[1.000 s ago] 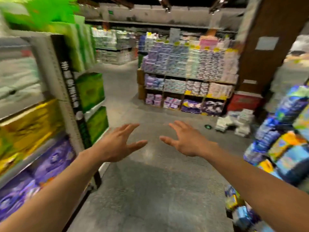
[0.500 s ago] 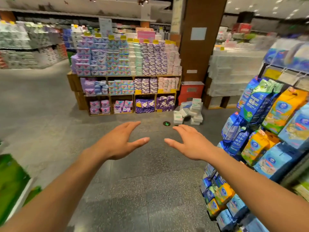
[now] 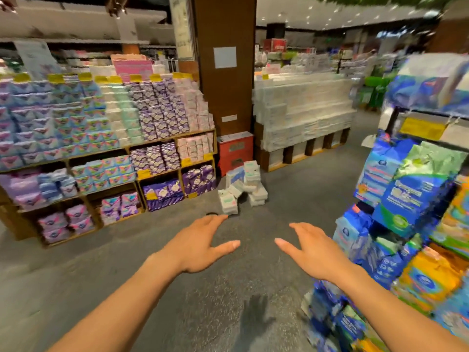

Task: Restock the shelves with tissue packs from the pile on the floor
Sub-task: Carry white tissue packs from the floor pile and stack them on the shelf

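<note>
A small pile of white and pale green tissue packs lies on the grey floor ahead, beside the right end of a wooden shelf unit stocked with purple, blue and pink packs. My left hand and my right hand stretch forward over the floor, fingers spread, both holding nothing. The pile is well beyond both hands, a little above my left fingertips in the view.
A brown pillar with a red box at its base stands behind the pile. Stacked white packs on pallets fill the far right. A rack of blue and orange bags crowds my right arm. A dark round spot marks the floor.
The view has swung right and moved forward: the green and yellow shelf on the left is gone and the pile and wooden shelves are nearer. My hands have moved slightly apart.
</note>
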Motion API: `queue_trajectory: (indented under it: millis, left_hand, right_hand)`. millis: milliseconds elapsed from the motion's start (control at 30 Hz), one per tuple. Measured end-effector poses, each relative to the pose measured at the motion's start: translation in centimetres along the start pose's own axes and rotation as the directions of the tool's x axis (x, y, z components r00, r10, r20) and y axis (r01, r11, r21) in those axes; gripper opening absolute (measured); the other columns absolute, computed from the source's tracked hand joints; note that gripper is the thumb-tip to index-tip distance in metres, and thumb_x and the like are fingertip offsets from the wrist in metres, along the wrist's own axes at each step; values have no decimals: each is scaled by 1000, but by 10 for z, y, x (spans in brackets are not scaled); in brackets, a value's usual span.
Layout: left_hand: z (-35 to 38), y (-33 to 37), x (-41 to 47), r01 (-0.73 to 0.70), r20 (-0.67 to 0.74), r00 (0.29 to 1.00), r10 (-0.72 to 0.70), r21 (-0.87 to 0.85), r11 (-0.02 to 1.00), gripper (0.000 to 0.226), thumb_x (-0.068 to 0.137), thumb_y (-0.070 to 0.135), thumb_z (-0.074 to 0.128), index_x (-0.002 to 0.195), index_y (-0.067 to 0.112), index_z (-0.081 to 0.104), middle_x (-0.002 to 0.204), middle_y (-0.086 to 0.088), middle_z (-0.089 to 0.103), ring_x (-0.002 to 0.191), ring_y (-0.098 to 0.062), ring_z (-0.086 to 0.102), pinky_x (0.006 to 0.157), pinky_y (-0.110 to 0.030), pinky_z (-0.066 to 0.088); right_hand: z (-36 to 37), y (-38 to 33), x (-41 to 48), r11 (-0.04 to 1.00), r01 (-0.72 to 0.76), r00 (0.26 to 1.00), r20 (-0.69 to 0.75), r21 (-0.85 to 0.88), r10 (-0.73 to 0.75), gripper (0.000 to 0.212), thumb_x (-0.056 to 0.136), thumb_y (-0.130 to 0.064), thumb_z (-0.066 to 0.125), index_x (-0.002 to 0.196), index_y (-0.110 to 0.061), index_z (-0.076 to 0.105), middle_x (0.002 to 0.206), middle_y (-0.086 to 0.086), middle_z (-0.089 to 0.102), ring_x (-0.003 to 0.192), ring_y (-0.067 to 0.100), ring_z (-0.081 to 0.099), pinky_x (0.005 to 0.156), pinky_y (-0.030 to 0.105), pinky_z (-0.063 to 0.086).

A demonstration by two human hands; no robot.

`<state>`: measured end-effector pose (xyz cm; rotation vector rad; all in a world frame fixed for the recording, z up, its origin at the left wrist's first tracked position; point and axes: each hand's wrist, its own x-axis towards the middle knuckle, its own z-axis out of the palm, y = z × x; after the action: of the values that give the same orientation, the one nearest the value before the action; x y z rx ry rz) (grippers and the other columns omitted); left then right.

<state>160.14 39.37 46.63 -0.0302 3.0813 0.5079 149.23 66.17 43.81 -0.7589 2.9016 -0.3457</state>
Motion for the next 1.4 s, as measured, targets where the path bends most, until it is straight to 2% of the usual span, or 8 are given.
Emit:
queue_trajectory:
  millis: [333,633,733,867,1000,1167,1333,1400]
  left_hand:
    - [-54,-133,263,60,5,998,-59,-41,997,105,72,96,23,156,33,23,159,-1,36,142,-22,37,117,-39,32]
    - [-78,-305,478,61,13,998,-60,-82,995,100,78,90,32,157,28,24,162,2,30,145,-19,33,118,-38,31]
    - [-98,-364,569,29,39,999,-28,-36,999,91,84,79,40,157,26,25,162,2,30,146,-18,32,117,-34,29]
    - [-126,-426,693,-38,110,993,37,7,999,116,66,101,19,158,29,22,164,2,27,147,-18,31,119,-37,31]
    - [-134,-465,809,-128,174,976,128,-13,992,112,69,98,22,158,30,21,161,2,32,145,-19,34,118,-36,31]
    - [-119,-506,964,-211,234,950,207,-6,977,89,88,79,41,159,28,20,161,2,32,143,-19,35,115,-37,33]
    - [-115,-534,1112,-283,295,923,245,91,955,91,87,81,38,159,28,19,163,2,27,147,-21,30,117,-38,32]
    - [-122,-544,1168,-299,312,916,252,115,947,94,84,83,33,158,26,21,162,-1,30,145,-22,34,115,-38,35]
  right_hand:
    - [-46,-10,305,998,57,997,48,-24,-56,85,96,-74,31,158,-16,27,162,7,31,148,29,29,115,51,37]
    - [-11,-63,572,996,0,996,91,91,-8,76,99,-65,42,157,-16,32,161,7,35,144,26,38,111,37,37]
    - [2,-70,666,978,-76,997,49,194,68,62,98,-61,49,145,-21,49,149,4,52,129,24,53,101,35,45]
    - [17,-67,779,945,-188,982,15,268,191,67,91,-73,46,130,-21,60,126,3,64,115,25,60,92,32,46]
    - [17,-50,878,896,-289,957,99,337,272,33,88,-69,49,91,-39,58,87,-16,61,90,22,66,69,32,48]
    - [31,-10,999,855,-376,923,57,358,382,61,98,-64,45,141,-21,49,134,6,60,117,27,59,89,36,47]
    - [29,37,1129,762,-498,860,127,413,494,93,86,-83,31,150,-17,44,149,10,51,131,27,52,102,36,44]
    - [26,51,1175,739,-537,836,138,406,531,89,90,-79,34,151,-15,42,150,10,50,129,27,54,100,35,45]
